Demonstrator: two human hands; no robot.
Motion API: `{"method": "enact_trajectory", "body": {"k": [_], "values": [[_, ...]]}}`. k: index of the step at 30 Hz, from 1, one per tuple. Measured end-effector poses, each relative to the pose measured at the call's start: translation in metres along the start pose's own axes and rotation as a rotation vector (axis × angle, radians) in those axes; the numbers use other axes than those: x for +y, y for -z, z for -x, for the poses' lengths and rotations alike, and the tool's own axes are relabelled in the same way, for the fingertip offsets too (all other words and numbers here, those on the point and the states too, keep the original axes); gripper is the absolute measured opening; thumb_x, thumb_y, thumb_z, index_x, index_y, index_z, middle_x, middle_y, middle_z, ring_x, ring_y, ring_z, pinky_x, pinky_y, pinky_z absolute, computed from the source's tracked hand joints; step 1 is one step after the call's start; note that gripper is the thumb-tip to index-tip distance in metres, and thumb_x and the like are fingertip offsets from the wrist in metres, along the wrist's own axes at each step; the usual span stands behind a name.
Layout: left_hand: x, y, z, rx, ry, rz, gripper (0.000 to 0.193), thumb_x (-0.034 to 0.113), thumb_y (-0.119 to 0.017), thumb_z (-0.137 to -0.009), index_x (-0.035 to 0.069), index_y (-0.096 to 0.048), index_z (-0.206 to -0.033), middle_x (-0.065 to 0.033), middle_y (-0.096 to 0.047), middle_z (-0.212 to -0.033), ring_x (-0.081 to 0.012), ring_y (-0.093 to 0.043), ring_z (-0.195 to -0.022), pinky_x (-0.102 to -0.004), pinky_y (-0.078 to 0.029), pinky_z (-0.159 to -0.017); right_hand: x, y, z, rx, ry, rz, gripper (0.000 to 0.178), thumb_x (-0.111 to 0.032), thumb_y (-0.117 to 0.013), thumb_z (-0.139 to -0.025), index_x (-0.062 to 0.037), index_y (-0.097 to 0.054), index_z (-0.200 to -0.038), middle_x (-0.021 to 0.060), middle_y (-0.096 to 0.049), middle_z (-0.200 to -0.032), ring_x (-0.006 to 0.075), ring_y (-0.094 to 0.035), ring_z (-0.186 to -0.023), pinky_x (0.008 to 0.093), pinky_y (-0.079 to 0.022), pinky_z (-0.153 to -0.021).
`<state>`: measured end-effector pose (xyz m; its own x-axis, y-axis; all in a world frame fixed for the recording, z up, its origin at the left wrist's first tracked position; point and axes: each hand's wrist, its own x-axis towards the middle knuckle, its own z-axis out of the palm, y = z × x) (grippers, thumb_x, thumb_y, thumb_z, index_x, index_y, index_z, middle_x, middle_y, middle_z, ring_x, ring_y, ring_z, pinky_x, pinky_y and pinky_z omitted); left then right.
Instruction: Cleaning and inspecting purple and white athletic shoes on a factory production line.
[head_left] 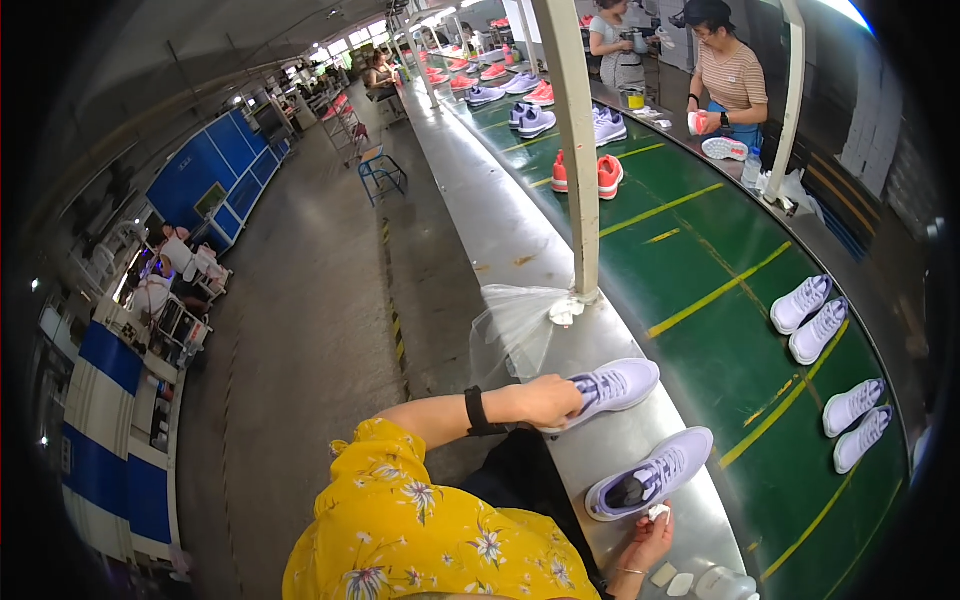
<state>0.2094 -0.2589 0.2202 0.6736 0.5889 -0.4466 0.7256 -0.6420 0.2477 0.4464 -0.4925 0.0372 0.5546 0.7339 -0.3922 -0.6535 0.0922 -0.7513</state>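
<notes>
Two lavender sneakers lie on the metal ledge in front of me, toes pointing away toward the belt. My left hand (pixel 548 401) grips the farther sneaker (pixel 622 384) at its heel, the fingers reaching into the collar. Beside the heel of the nearer sneaker (pixel 672 464) is my right hand (pixel 652 540), closed on a small white wad (pixel 659 512), perhaps cloth or tissue. The nearer sneaker stands on its sole, its dark lining showing in the opening. Close to my right wrist lie a white bottle (pixel 724 584) and small pale pieces (pixel 680 584).
A green conveyor belt (pixel 690 290) runs along the metal ledge (pixel 500 225), carrying pairs of lavender sneakers (pixel 818 322) and coral ones (pixel 608 177). A post (pixel 578 150) rises from the ledge, with a clear plastic bag (pixel 515 325) at its foot. Across the belt a person (pixel 728 75) handles a shoe.
</notes>
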Motion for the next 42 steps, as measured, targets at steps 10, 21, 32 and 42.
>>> {"method": "enact_trajectory", "body": {"k": [10,21,32,42], "values": [[0.121,-0.052,-0.091,0.158,-0.393,0.205,0.078,0.037,-0.074,-0.083,-0.007,-0.041,-0.139,-0.0306,-0.058,-0.120,-0.0456,-0.057,-0.108,-0.0478,-0.046,-0.098,-0.072,0.012,0.051,0.057,0.354,0.506,0.027,-0.008,-0.052,-0.100,0.0046,-0.064,-0.121,0.0076,-0.066,-0.098,0.0124,-0.062,-0.081,0.0246,-0.053,-0.068],[0.155,-0.066,-0.141,-0.229,-0.047,0.145,0.126,0.053,-0.085,-0.062,0.008,-0.015,-0.157,-0.0442,-0.041,-0.137,-0.0511,-0.049,-0.127,-0.0457,-0.041,-0.109,-0.177,0.096,0.063,0.754,0.963,0.876,0.021,0.000,-0.062,-0.094,0.0003,-0.070,-0.112,0.0114,-0.066,-0.105,0.0171,-0.064,-0.086,0.0285,-0.057,-0.069],[0.163,-0.068,-0.128,-0.094,-0.057,0.239,0.117,0.040,-0.086,-0.061,0.019,-0.021,-0.156,-0.0423,-0.037,-0.140,-0.0484,-0.058,-0.117,-0.0422,-0.048,-0.101,-0.205,0.115,0.071,0.808,1.138,1.329,0.027,0.002,-0.066,-0.088,-0.0025,-0.070,-0.114,0.0136,-0.068,-0.108,0.0298,-0.066,-0.097,0.0378,-0.053,-0.083],[0.162,-0.065,-0.127,-0.130,-0.011,0.249,0.114,0.042,-0.085,-0.061,0.024,-0.024,-0.156,-0.0409,-0.035,-0.142,-0.0477,-0.059,-0.115,-0.0418,-0.049,-0.099,-0.191,0.115,0.060,0.689,1.168,1.432,0.027,-0.006,-0.072,-0.085,-0.0015,-0.067,-0.111,0.0135,-0.067,-0.114,0.0324,-0.065,-0.102,0.0404,-0.052,-0.088]]}}
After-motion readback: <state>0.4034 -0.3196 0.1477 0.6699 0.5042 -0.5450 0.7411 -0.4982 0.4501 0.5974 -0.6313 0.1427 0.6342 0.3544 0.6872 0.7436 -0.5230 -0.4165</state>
